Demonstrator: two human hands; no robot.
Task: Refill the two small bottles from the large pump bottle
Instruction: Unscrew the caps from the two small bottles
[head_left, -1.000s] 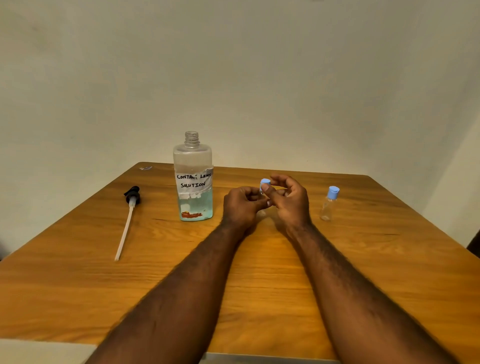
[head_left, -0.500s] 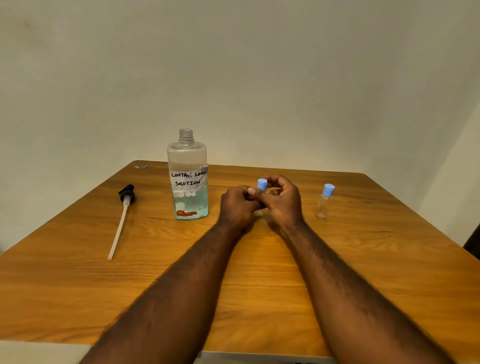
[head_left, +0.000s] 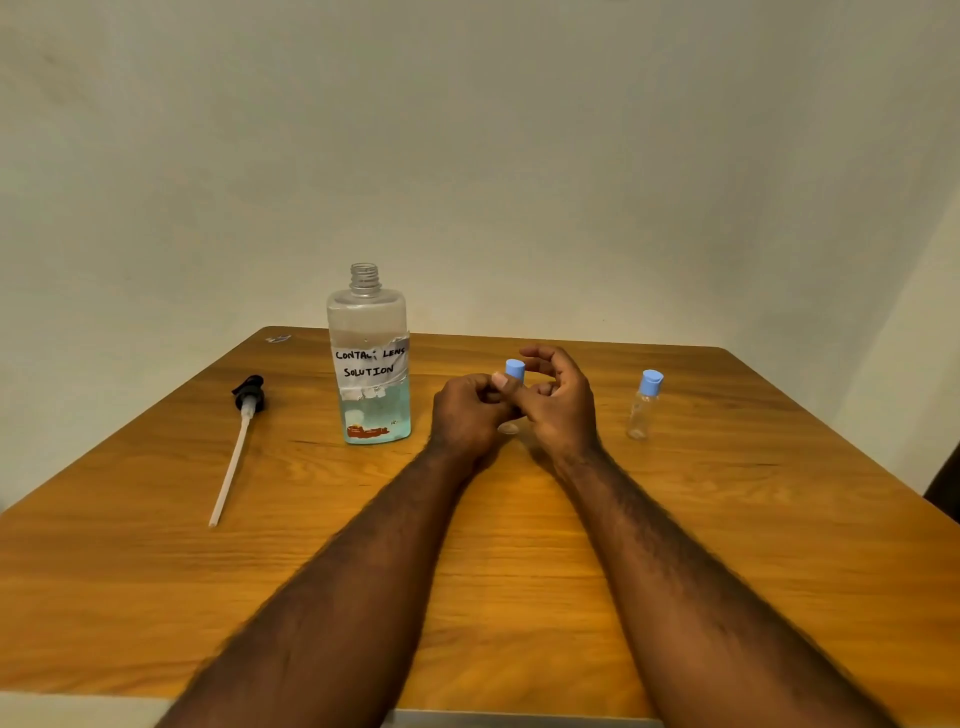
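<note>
Early going, I'd say: the small bottle (head_left: 508, 428) stands between both hands with its blue cap (head_left: 514, 370) on, nothing poured. The left hand (head_left: 467, 415) curls round its body. The right hand (head_left: 558, 402) presses a thumb at the cap's base, fingers arched behind. Right of it waits the second small bottle (head_left: 644, 408), capped. Left of the left hand, the large bottle (head_left: 371, 364) stands open, its pump (head_left: 248, 400) lying further left on the wooden table (head_left: 519, 571).

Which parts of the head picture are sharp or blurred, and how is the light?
Head view: the large bottle's label is sharp; the forearms near the bottom edge smear; warm soft light casts a faint shadow on the table beneath the left hand and right hand at the small bottle.
</note>
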